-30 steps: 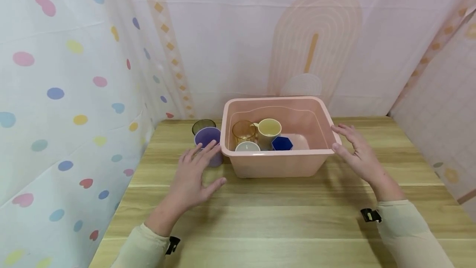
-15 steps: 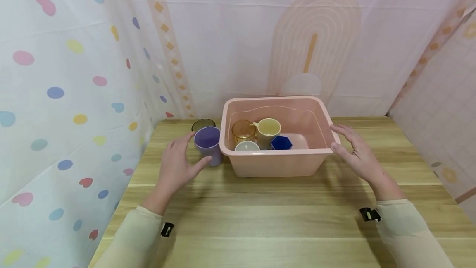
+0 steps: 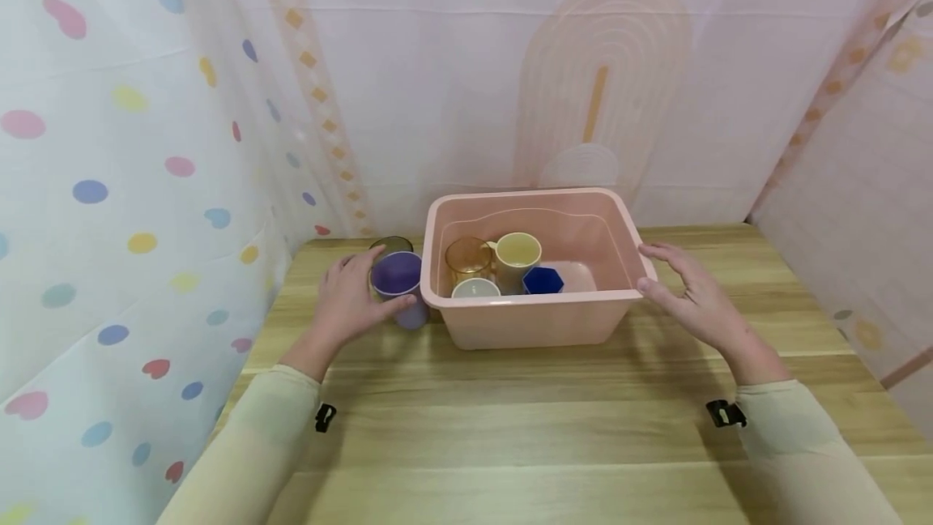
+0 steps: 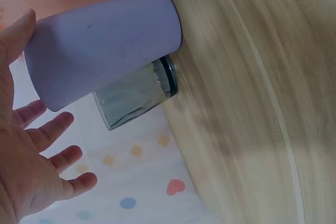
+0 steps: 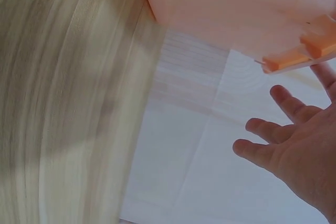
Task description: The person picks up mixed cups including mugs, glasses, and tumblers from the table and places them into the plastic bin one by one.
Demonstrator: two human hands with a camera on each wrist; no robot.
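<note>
Purple cup (image 3: 399, 288) stands upright on the table (image 3: 510, 420), left of centre in the head view, just beside the pink bin (image 3: 532, 322). Left hand (image 3: 350, 306) is nearer: fingers spread and loose around the cup's left side, thumb touching, nothing gripped. Right hand (image 3: 692, 302) rests relaxed at the bin's right rim.

Light wood-grain bench (image 3: 510, 436) with plank seams running left to right, pushed against patterned curtain walls at the back and left. Sitting directly on it: a pink plastic tub (image 3: 535, 322) near the back centre, a purple cup (image 3: 399, 286) just beside the tub's left wall, and a dark see-through cup (image 3: 390, 245) right behind the purple one, near the back-left corner.
</note>
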